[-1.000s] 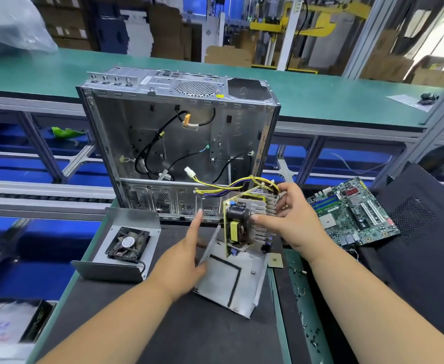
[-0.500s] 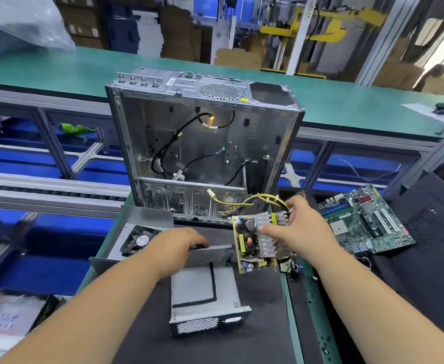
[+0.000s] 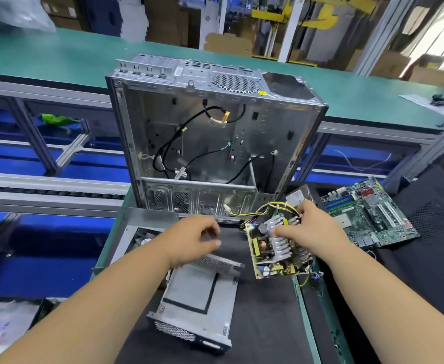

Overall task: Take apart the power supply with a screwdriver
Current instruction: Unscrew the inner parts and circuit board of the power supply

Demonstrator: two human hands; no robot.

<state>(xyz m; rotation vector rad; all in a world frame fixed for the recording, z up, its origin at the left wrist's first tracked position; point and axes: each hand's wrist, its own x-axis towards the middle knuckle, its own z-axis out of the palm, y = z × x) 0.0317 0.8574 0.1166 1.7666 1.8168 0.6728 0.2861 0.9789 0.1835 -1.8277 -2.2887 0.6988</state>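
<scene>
Now right hand [image 3: 311, 229] has its grip pinching the circuit board [image 3: 276, 254]; left hand [image 3: 193, 240] hovers, fingers loosely curled.

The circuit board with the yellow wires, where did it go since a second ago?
The right hand lifted the circuit board out of the metal housing and carried it to the right. The housing dropped flat onto the mat; the left hand now hovers above it. The computer case and motherboard stayed put.

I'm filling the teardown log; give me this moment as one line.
stage: board out of housing | right hand: holds circuit board | left hand: above metal housing, blurred | screwdriver: not seen
</scene>
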